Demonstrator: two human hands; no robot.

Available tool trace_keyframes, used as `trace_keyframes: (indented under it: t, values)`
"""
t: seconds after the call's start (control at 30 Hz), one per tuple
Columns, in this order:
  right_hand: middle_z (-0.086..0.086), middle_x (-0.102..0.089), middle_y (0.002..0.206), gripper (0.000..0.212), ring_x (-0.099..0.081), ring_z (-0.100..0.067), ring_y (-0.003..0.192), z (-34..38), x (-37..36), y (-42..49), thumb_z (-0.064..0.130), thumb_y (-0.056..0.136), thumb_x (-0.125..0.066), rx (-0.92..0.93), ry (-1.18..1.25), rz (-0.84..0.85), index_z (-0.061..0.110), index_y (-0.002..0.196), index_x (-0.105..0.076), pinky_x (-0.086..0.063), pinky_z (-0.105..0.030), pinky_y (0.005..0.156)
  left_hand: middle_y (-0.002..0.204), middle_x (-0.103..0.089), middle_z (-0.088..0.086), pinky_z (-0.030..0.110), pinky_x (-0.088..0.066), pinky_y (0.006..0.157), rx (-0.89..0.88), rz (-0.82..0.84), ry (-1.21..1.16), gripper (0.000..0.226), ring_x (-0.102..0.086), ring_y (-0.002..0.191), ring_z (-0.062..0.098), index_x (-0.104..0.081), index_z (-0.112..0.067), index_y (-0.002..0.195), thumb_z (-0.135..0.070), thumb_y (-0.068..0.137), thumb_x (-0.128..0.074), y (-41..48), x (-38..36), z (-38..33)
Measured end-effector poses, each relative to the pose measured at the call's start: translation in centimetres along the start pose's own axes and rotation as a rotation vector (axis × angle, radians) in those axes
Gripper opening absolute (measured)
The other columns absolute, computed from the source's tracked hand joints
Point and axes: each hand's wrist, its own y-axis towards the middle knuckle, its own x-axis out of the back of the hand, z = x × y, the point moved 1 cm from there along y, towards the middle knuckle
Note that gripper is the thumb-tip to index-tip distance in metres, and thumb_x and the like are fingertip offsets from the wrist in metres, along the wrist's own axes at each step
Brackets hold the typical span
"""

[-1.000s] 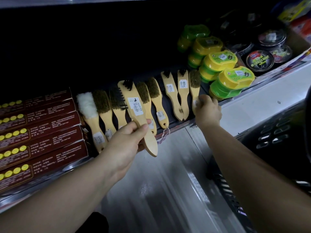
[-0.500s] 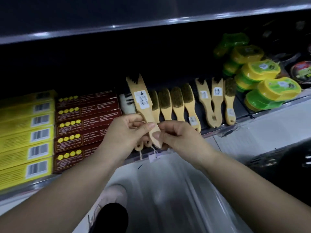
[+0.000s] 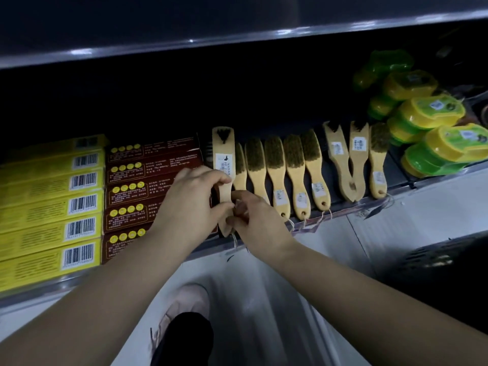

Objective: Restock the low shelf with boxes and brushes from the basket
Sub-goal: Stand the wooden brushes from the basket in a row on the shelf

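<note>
A wooden brush [image 3: 224, 154] with a white label lies back-up at the left end of the brush row on the low shelf [image 3: 396, 192]. My left hand [image 3: 192, 204] grips its handle from the left. My right hand [image 3: 257, 221] pinches the lower end of the same handle, where a string loop hangs. Several more wooden brushes [image 3: 295, 165] lie side by side to the right, bristles up or back up. Dark red boxes [image 3: 148, 186] and yellow boxes [image 3: 50, 204] are stacked flat to the left.
Yellow-and-green sponge containers [image 3: 433, 114] are piled at the shelf's right end. An upper shelf edge [image 3: 237, 35] overhangs. A dark basket [image 3: 443, 262] stands on the floor at right. My shoe [image 3: 184, 302] shows below on the pale floor.
My right hand left the right-hand brushes and came over to the handle of the brush my left hand holds. That brush went from raised to lying next to the red boxes. The view shifted left.
</note>
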Motion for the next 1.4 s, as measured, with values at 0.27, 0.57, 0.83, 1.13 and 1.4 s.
trace_keyframes:
  t: [0.27, 0.57, 0.83, 1.13, 1.4]
  values:
    - [-0.008, -0.059, 0.116, 0.038, -0.06, -0.021, 0.098, 0.5, 1.5, 0.0, 0.017, 0.094, -0.053, -0.022, 0.041, -0.032, 0.018, 0.131, -0.046, -0.046, -0.026, 0.079, 0.114, -0.062, -0.001, 0.024, -0.029, 0.087, -0.025, 0.018, 0.083, 0.041, -0.042, 0.11, 0.023, -0.066, -0.022, 0.114, -0.029, 0.076, -0.075, -0.3, -0.5, 0.1]
    - [-0.001, -0.061, 0.095, 0.016, -0.057, -0.009, 0.073, 1.3, 0.3, 1.6, 0.016, 0.094, -0.051, -0.144, 0.316, -0.051, 0.016, 0.11, -0.049, -0.043, -0.008, 0.051, 0.107, -0.062, -0.001, 0.024, -0.03, 0.087, 0.006, -0.034, 0.036, 0.024, -0.043, 0.106, 0.023, -0.072, -0.019, 0.102, -0.024, 0.078, -0.073, -1.1, -0.3, 0.5]
    - [0.009, -0.059, 0.084, 0.026, -0.056, -0.003, 0.076, 1.1, 0.3, 2.0, 0.017, 0.094, -0.05, -0.103, 0.288, 0.009, 0.014, 0.12, -0.05, -0.039, -0.006, 0.059, 0.104, -0.06, -0.005, 0.02, -0.025, 0.08, 0.048, -0.098, -0.034, 0.02, -0.044, 0.106, 0.022, -0.067, -0.02, 0.098, -0.025, 0.08, -0.071, -0.8, 0.8, 0.7]
    - [0.012, -0.053, 0.08, 0.02, -0.053, -0.003, 0.072, 1.1, 0.4, 2.1, 0.014, 0.09, -0.053, -0.044, 0.204, -0.025, 0.024, 0.106, -0.048, -0.041, -0.009, 0.059, 0.104, -0.06, -0.003, 0.02, -0.027, 0.082, 0.043, -0.088, -0.029, 0.023, -0.046, 0.104, 0.022, -0.067, -0.018, 0.1, -0.022, 0.078, -0.073, -0.7, 0.4, 1.0]
    - [0.008, -0.058, 0.087, 0.033, -0.058, -0.01, 0.084, 0.7, 0.5, 2.1, 0.02, 0.088, -0.059, -0.069, 0.217, -0.029, 0.017, 0.119, -0.049, -0.042, -0.01, 0.064, 0.105, -0.061, -0.001, 0.022, -0.028, 0.083, 0.045, -0.085, -0.022, 0.025, -0.046, 0.105, 0.024, -0.067, -0.018, 0.102, -0.023, 0.078, -0.073, -0.7, 0.3, 0.9]
